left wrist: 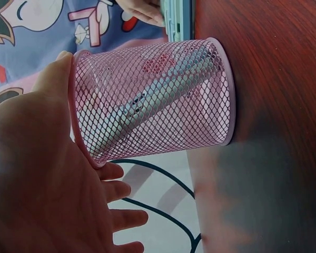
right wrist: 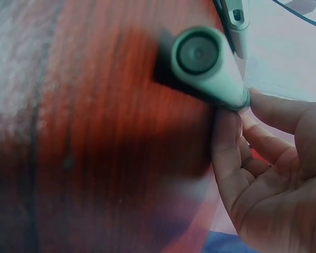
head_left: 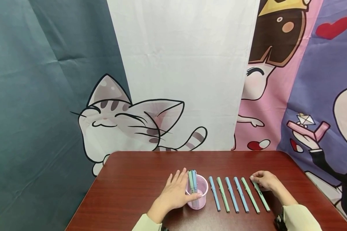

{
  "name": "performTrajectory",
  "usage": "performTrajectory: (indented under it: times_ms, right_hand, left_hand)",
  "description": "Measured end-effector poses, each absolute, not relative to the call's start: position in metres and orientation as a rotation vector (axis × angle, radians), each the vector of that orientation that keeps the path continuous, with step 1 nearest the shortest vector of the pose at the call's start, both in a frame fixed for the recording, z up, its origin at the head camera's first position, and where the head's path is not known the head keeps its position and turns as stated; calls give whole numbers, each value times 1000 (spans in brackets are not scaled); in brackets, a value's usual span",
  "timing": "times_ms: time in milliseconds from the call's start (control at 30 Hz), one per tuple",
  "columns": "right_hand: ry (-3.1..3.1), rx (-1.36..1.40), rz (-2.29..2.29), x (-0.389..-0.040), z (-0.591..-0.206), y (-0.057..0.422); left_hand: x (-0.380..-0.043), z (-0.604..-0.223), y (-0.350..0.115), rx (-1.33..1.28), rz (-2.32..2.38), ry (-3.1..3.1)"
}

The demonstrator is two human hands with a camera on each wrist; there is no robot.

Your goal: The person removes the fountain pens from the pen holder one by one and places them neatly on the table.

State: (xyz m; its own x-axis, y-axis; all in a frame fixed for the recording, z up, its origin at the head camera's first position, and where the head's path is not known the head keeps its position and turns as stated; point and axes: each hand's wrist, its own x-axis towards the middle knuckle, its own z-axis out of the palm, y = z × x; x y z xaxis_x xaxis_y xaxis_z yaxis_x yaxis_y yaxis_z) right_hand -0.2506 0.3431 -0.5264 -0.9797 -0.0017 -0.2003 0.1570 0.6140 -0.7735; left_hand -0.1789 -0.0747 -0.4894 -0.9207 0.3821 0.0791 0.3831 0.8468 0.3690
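A pink mesh pen cup (head_left: 201,202) stands on the table with a green pen (head_left: 190,179) and a blue pen (head_left: 194,177) leaning inside. My left hand (head_left: 174,193) rests against its rim, fingers spread straight and thumb along the near side. The mesh cup (left wrist: 163,100) fills the middle of the left wrist view. At the right end of a row of pens, my right hand (head_left: 266,181) pinches the far end of a green pen (head_left: 261,198). That pen (right wrist: 229,79) appears end-on in the right wrist view, between thumb and fingers.
Several more blue and green pens lie side by side between the cup and my right hand, among them a blue pen (head_left: 214,194) nearest the cup and a green pen (head_left: 251,196). The brown table (head_left: 127,192) ends at a printed cartoon curtain (head_left: 188,64).
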Motion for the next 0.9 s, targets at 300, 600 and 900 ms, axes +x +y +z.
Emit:
performTrajectory:
  times_ms: [300, 600, 900]
  right_hand:
    - [2664, 137, -1309, -249, -526, 343]
    - [2747, 113, -1301, -243, -504, 333]
    - [2863, -62, -1219, -231, -473, 302]
  left_hand:
    - [-180, -490, -74, -624, -596, -3018]
    - [-180, -490, -75, -625, -596, -3016]
    - [-179, -489, -75, -620, -579, -3017]
